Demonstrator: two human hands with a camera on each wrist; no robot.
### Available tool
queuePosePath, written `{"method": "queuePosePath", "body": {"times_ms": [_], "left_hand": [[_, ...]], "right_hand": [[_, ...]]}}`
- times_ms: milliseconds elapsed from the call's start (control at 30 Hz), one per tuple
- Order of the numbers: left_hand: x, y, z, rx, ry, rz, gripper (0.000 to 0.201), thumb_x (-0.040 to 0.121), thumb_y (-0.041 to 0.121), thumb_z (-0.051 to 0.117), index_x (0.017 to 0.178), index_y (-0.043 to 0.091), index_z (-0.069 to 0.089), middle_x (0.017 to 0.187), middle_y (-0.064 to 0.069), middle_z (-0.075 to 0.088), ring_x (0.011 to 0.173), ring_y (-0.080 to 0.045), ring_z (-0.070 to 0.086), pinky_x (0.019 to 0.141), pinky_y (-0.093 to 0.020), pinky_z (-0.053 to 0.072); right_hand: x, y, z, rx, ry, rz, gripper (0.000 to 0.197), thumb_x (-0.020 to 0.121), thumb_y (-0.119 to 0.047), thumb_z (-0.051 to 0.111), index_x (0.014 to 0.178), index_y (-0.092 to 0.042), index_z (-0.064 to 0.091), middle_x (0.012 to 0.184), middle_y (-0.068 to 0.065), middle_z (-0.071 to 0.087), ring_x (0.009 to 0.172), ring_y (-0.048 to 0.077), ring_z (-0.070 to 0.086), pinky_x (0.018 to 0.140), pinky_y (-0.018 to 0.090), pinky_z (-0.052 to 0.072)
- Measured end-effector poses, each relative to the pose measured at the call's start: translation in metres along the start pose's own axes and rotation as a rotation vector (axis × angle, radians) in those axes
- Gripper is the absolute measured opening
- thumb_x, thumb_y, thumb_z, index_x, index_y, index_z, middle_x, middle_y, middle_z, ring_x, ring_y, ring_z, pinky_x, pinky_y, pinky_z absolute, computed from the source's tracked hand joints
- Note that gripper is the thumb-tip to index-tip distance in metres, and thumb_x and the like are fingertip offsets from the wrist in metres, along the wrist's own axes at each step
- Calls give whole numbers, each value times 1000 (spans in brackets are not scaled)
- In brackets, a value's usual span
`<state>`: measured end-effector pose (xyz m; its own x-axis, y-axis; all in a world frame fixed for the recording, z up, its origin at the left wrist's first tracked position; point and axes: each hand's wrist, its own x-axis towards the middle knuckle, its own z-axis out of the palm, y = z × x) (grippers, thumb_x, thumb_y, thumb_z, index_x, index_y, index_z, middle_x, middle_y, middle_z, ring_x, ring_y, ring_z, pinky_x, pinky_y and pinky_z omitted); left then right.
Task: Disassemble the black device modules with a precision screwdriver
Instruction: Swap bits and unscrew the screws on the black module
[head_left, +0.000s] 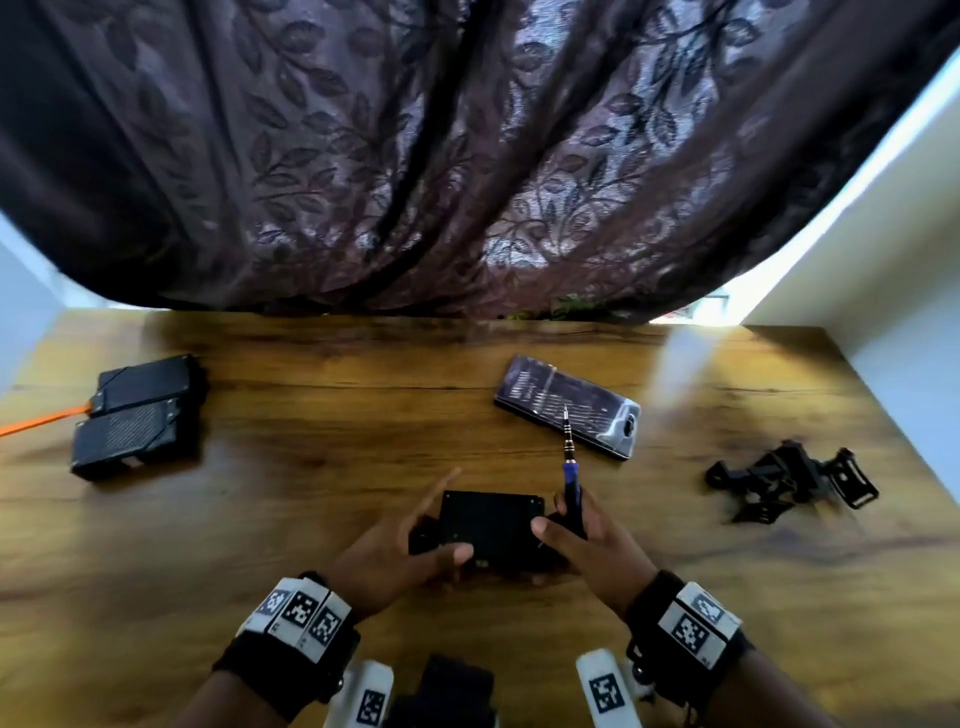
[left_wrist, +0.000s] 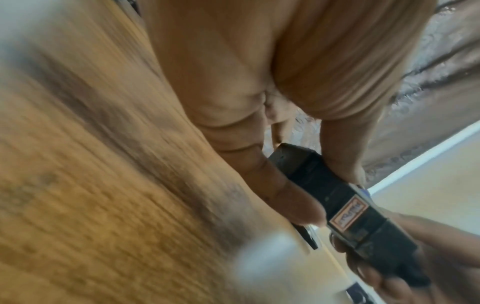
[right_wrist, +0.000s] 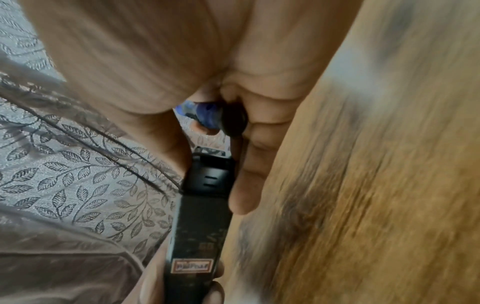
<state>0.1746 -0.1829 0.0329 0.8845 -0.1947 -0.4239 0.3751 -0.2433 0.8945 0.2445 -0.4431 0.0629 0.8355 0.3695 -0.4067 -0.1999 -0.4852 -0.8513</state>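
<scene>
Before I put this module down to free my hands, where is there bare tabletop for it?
Widest bare wood lies mid-table, between the stacked black modules at left and the screwdriver bit case. Another patch is front right, nearer than the pile of black parts. The right side between case and pile is crowded.

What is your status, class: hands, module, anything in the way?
Both hands grip the module above the table: left hand, right hand. Right also holds the screwdriver, tip up, off the module. Nothing in the way.
</scene>
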Motion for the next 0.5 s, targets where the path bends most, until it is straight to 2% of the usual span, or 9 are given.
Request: {"method": "queuePosePath", "body": {"times_ms": [67,100,167,200,300,333,400,500], "left_hand": [[7,7,8,44,-25,37,80,77,63,81,141,66,33,133,8,65,118,-17,65,102,-46,54],[13,11,11,114,-30,45,80,73,66,82,137,68,34,133,12,64,121,-12,62,104,-45,52],[24,25,21,295,-65,55,83,68,70,81,133,72,29,132,20,61,122,-1,57,107,-41,48],[30,33,27,351,-89,53,84,70,67,80,135,71,27,131,22,60,120,2,56,105,-35,49],[49,56,53,386,-112,76,81,78,47,84,138,59,31,127,26,56,111,8,54,87,-12,45],[56,60,62,399,-83,98,82,76,43,86,138,57,33,126,28,53,112,8,52,88,-12,44],[75,65,81,489,-22,146,85,71,44,89,139,54,39,132,24,50,120,3,48,98,-20,41],[104,77,110,656,-29,169,88,70,48,89,145,43,43,141,19,39,126,-6,43,101,-22,37]], "right_hand": [[-6,6,-9,-85,39,-16,22,94,-33,68,99,-19,52,86,0,57,82,20,61,86,52,56],[-11,8,-13,-128,57,-25,21,93,-33,69,98,-23,51,85,-4,56,80,15,59,80,44,57],[-20,12,-24,-208,98,-36,30,89,-36,75,102,-34,48,93,-12,61,81,3,62,73,23,52],[-25,16,-31,-214,107,-40,40,85,-38,79,109,-39,47,100,-13,64,85,2,65,74,20,52],[-33,33,-54,-276,124,-46,73,72,-39,88,127,-45,41,117,-18,59,101,0,63,87,21,55],[-34,39,-62,-304,131,-42,75,70,-36,89,126,-47,40,118,-20,57,103,0,61,90,23,55],[-34,50,-78,-336,172,-48,72,70,-27,89,116,-51,39,117,-20,55,105,2,59,92,24,53],[-32,68,-105,-349,202,-25,71,71,-25,88,114,-51,38,118,-21,54,107,4,56,92,21,48]]}}
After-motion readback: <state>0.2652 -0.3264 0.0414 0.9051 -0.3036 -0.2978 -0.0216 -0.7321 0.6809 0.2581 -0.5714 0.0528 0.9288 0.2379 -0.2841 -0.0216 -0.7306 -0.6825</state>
